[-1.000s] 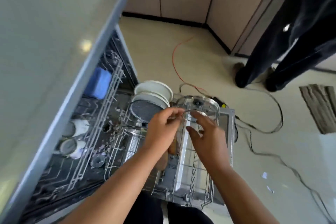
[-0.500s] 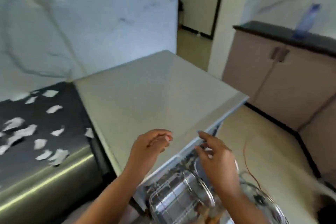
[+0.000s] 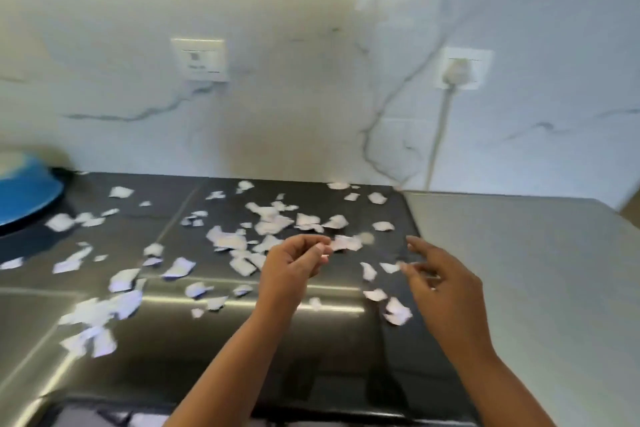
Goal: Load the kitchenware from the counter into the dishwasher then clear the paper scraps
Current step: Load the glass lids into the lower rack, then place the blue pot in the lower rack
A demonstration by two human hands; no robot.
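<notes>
Black glossy worktop [image 3: 156, 229] strewn from edge to edge with torn white paper scraps [image 3: 270, 222], thickest in the middle band and thinning toward the rounded metal front lip. Both hands raised just above the litter, apart from each other, touching no surface.

Left hand [image 3: 294, 267] loosely curled, fingertips drawn toward the thumb, holding nothing that shows; one scrap just beyond those fingertips. Motion blur here, so contact with it not to be ruled out. Right hand [image 3: 443, 288] released, fingers spread and slightly bent, poised over the few scraps near the seam with the pale grey matte worktop section [image 3: 519, 270].

Judged as the opening of the paper-clearing step: hands brought in side by side, probably so one can rake or pick while the other gathers. Thin, light pieces, likely to slide on the gloss and flutter off the front lip if swept fast; a cupped hand below the lip worth having.

Round blue bowl-like object [image 3: 24, 198] at the far left, half cut off by the frame, exact kind unclear. Behind, white veined marble wall [image 3: 294, 97] with a white plug [image 3: 456, 72] and its cable running down to the worktop corner, clear of the scraps
</notes>
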